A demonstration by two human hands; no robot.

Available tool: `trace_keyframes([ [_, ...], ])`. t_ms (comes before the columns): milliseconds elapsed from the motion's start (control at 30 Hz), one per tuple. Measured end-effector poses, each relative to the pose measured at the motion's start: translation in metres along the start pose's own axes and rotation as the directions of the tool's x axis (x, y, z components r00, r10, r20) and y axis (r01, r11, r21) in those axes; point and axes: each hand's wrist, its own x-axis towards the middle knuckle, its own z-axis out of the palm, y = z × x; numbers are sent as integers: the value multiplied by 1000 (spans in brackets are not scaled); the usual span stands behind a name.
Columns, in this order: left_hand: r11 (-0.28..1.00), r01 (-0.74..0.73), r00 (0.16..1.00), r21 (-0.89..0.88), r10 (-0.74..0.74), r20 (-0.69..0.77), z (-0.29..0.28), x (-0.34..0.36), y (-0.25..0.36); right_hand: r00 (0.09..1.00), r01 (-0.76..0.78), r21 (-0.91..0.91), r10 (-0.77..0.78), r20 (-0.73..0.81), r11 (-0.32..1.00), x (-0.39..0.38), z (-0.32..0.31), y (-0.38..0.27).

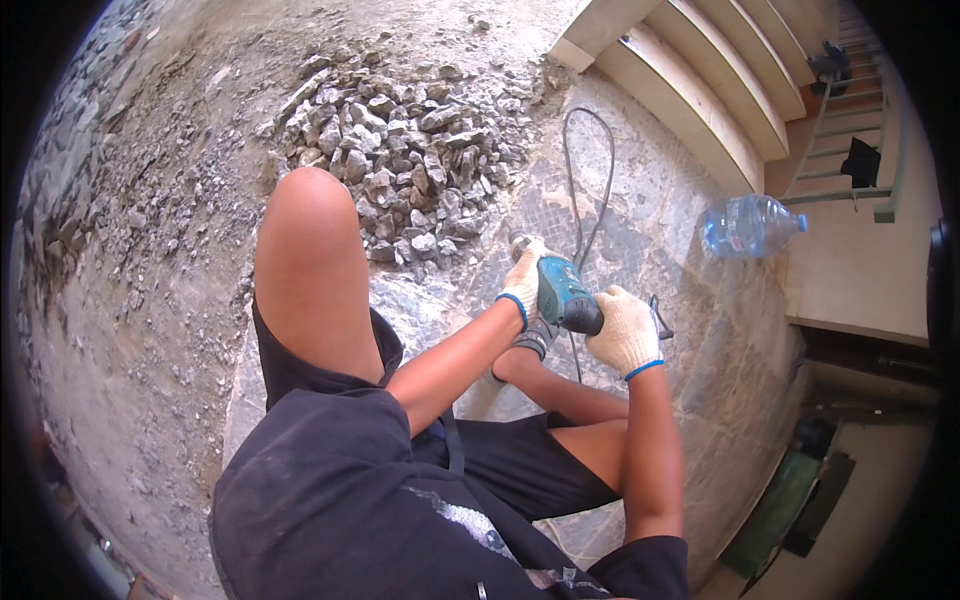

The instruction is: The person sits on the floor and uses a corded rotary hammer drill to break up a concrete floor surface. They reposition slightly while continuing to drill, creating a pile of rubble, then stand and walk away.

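A teal and black power drill (563, 290) lies across in front of my lower legs, its front end toward the rubble. My left hand (524, 280), in a cream knit glove with a blue cuff, is wrapped round the front part of the drill. The rear black end is held by my right hand (626, 330), gloved the same way. A grey metal-looking tip shows just beyond my left fingers, and whether a bit is fitted I cannot tell. The drill's dark cable (612, 160) loops over the stone paving beyond it. My sandalled foot (537, 338) is close under the drill.
A heap of broken grey stones (400, 150) lies ahead on the left, beside gravelly ground (150, 300). Pale curved steps (700, 90) rise at the far right. A large clear water bottle (748, 227) lies on its side on the paving. A ladder (840, 130) stands farther right.
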Motion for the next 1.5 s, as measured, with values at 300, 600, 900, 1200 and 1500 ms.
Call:
trace_keyframes([
  [300,973,-70,996,220,81,-41,13,-6,1,994,13,110,0,-113,994,-15,-10,3],
  [600,986,-80,997,144,80,11,4,2,15,999,-24,61,26,-25,998,2,-2,-10],
  [900,987,-81,995,141,72,69,29,13,51,1000,19,4,-19,17,1000,44,-48,-16],
  [1200,980,-55,991,192,29,131,80,12,86,991,-51,-7,52,127,999,100,-92,-11],
  [1500,992,-102,994,-70,103,19,86,57,65,987,18,-41,-11,162,999,127,-103,1],
])
